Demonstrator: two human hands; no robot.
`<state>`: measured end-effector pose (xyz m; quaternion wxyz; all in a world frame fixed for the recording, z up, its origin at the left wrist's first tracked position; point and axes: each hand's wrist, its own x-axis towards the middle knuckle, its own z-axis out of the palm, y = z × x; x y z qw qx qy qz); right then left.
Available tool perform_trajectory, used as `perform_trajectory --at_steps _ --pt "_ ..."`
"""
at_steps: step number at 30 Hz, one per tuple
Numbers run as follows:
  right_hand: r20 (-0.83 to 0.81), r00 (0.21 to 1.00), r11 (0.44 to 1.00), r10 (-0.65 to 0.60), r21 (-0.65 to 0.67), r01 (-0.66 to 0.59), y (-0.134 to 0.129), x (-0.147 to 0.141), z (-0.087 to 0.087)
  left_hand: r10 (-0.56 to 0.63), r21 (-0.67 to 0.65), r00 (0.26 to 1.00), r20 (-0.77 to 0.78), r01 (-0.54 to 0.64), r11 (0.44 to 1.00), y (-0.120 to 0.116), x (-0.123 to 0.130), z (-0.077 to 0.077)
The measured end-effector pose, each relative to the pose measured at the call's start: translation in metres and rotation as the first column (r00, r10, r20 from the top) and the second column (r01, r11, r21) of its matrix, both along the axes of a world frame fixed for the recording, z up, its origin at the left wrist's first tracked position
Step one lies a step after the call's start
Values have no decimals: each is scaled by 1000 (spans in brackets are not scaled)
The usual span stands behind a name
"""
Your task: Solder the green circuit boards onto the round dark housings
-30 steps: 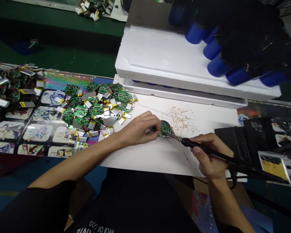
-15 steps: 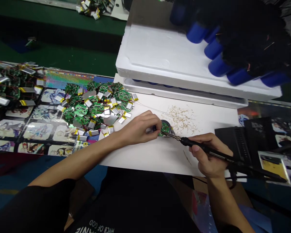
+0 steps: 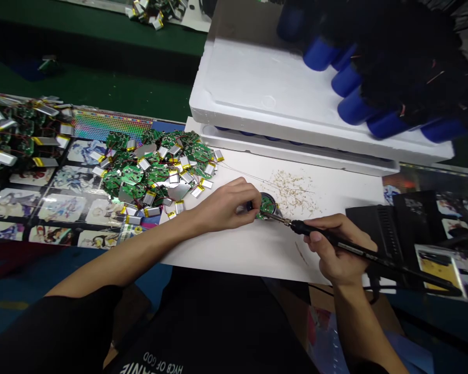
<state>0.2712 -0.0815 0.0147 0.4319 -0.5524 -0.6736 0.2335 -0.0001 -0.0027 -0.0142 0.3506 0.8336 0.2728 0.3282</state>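
Note:
My right hand grips a black soldering iron, its metal tip touching or just over a round green circuit board. The board sits in a dark round housing on a white sheet. At the housing's left edge, my left hand is closed, thumb and fingertips pinched together. What lies between those fingertips is too small and covered to name. Scattered brownish bits and a thin wire lie behind the housing.
Left of the sheet is a pile of green boards with silver battery cells; another pile lies farther left. White foam trays stand behind, bearing blue cylinders. A black device sits at the right.
The whole view has shifted very slightly. Both hands, the iron and the round board hold nearly the same places.

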Motion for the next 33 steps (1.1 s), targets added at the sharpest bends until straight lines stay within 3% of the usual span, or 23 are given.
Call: perform_trajectory --at_steps 6,12,15,18,24,33 --pt "-105 993 996 -58 58 64 -5 7 -8 -5 3 1000 1 5 1000 0 -1 0" --pt "-277 951 969 -138 162 188 -8 -7 3 -6 11 1000 5 6 1000 0 -1 0" --pt "-297 953 978 -68 168 122 -12 -23 3 -8 16 1000 12 8 1000 0 -1 0" --pt "-251 968 985 22 173 22 -15 -38 -5 -6 24 1000 14 5 1000 0 0 -1" --pt "46 999 972 -19 234 7 -3 -65 -20 -6 33 1000 -7 6 999 -1 -1 0" --pt "131 987 959 -96 279 56 10 -82 -28 -1 81 999 -45 4 997 0 -4 -4"
